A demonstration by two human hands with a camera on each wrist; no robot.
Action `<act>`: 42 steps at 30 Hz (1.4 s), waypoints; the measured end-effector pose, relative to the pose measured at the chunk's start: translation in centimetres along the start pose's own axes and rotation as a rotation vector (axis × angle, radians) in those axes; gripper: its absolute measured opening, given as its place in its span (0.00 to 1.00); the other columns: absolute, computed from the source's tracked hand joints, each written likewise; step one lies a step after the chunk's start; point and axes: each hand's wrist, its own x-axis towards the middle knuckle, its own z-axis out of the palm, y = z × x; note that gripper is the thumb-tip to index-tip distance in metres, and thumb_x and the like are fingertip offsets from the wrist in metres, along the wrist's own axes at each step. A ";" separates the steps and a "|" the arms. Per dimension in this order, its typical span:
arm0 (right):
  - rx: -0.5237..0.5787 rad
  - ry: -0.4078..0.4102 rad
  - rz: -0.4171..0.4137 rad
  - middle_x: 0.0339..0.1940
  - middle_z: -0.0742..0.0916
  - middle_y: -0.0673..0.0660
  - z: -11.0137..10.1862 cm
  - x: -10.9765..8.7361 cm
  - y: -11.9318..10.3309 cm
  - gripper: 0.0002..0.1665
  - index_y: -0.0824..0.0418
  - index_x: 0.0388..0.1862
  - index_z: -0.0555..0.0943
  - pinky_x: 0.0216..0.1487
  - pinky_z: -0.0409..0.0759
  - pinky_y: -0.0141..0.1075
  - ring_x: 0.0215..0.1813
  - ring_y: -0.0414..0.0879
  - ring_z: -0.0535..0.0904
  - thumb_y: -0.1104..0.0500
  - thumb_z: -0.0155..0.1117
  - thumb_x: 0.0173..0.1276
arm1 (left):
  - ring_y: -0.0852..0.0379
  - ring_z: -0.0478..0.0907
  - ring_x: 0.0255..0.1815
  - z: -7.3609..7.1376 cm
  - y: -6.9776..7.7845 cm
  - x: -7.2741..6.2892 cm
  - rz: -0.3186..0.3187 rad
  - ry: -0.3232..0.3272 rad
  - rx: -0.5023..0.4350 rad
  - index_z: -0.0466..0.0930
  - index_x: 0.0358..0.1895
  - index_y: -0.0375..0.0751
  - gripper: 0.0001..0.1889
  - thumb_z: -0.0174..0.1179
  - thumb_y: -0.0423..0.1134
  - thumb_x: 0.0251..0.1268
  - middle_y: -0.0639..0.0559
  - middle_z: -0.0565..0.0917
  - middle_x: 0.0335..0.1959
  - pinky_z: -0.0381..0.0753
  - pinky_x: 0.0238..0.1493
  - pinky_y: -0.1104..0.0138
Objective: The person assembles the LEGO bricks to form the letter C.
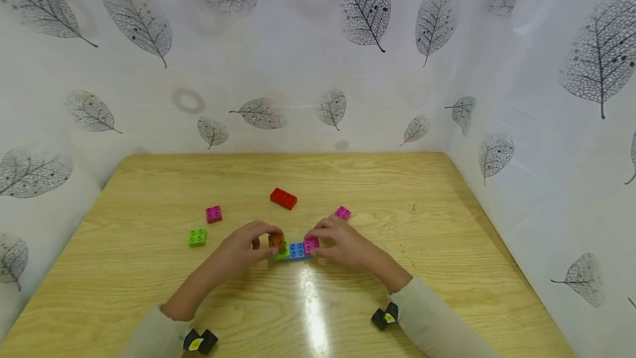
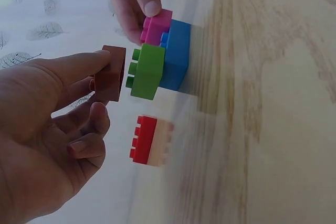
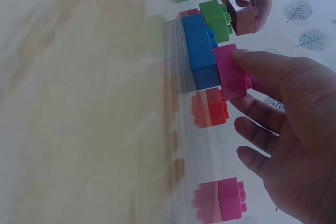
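Observation:
A long blue toy building brick (image 1: 297,251) lies on the table, with a green brick (image 2: 147,72) stacked on its left end and a pink brick (image 3: 231,72) on its right end. My left hand (image 1: 243,247) pinches a brown brick (image 2: 111,73) between thumb and fingers, just above the green brick; a narrow gap shows between the two in the left wrist view. With thumb and fingers my right hand (image 1: 343,241) holds the pink brick, which sits on the blue one.
Beyond the hands lies a long red brick (image 1: 284,198). Loose on the left are a magenta brick (image 1: 213,214) and a light green brick (image 1: 197,237). Another pink brick (image 1: 343,212) lies just behind the right hand. A leaf-patterned white sheet (image 1: 298,70) borders the wooden table (image 1: 149,192).

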 end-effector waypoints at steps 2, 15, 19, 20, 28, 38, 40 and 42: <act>0.003 0.002 0.002 0.54 0.84 0.50 0.0 0.0 0.0 0.20 0.52 0.58 0.84 0.61 0.76 0.44 0.59 0.45 0.76 0.51 0.70 0.69 | 0.58 0.73 0.38 0.2 -0.1 0.0 -0.005 -0.011 0.000 0.80 0.61 0.50 0.20 0.66 0.46 0.68 0.57 0.81 0.52 0.76 0.34 0.69; -0.013 -0.009 0.006 0.54 0.84 0.49 0.3 0.1 0.3 0.19 0.50 0.58 0.84 0.60 0.76 0.44 0.58 0.45 0.76 0.49 0.69 0.69 | 0.57 0.72 0.36 0.7 -0.1 -0.2 -0.022 -0.020 -0.052 0.80 0.62 0.51 0.20 0.65 0.49 0.69 0.58 0.80 0.53 0.75 0.30 0.67; -0.012 -0.007 0.007 0.54 0.84 0.49 0.3 0.2 0.3 0.19 0.50 0.58 0.85 0.60 0.76 0.44 0.58 0.45 0.76 0.50 0.69 0.69 | 0.57 0.72 0.37 0.8 -0.1 -0.2 -0.009 -0.015 -0.053 0.80 0.61 0.51 0.20 0.65 0.49 0.69 0.57 0.80 0.52 0.74 0.31 0.68; -0.013 -0.006 0.008 0.54 0.84 0.49 0.3 0.2 0.3 0.19 0.50 0.58 0.85 0.60 0.76 0.44 0.58 0.45 0.76 0.50 0.69 0.70 | 0.56 0.72 0.37 0.9 -0.1 -0.1 -0.010 -0.014 -0.054 0.81 0.61 0.51 0.20 0.65 0.49 0.69 0.57 0.80 0.51 0.74 0.31 0.68; -0.020 -0.004 0.009 0.54 0.85 0.50 0.3 0.2 0.3 0.19 0.51 0.57 0.85 0.61 0.76 0.45 0.59 0.46 0.76 0.50 0.70 0.69 | 0.57 0.72 0.35 1.3 -0.1 0.0 -0.044 0.003 -0.043 0.81 0.61 0.53 0.20 0.66 0.49 0.68 0.61 0.79 0.51 0.74 0.31 0.67; -0.028 -0.004 -0.002 0.53 0.85 0.50 0.2 0.1 0.1 0.19 0.51 0.57 0.85 0.60 0.76 0.45 0.58 0.46 0.76 0.50 0.70 0.69 | 0.57 0.73 0.35 1.1 0.1 -0.1 -0.082 0.004 -0.014 0.80 0.62 0.56 0.21 0.65 0.52 0.68 0.62 0.81 0.54 0.74 0.29 0.66; -0.028 -0.005 -0.002 0.53 0.85 0.50 0.2 0.1 0.1 0.19 0.51 0.57 0.85 0.59 0.76 0.44 0.58 0.46 0.76 0.50 0.70 0.69 | 0.57 0.73 0.35 1.2 0.0 -0.1 -0.093 0.003 -0.014 0.80 0.62 0.57 0.21 0.65 0.52 0.68 0.62 0.81 0.54 0.74 0.30 0.66; -0.027 -0.008 0.004 0.53 0.85 0.50 0.2 0.1 0.1 0.19 0.51 0.57 0.85 0.59 0.76 0.44 0.58 0.46 0.76 0.50 0.70 0.69 | 0.58 0.73 0.36 1.3 0.0 -0.1 -0.094 0.002 -0.018 0.80 0.62 0.57 0.21 0.65 0.52 0.68 0.61 0.81 0.54 0.74 0.30 0.66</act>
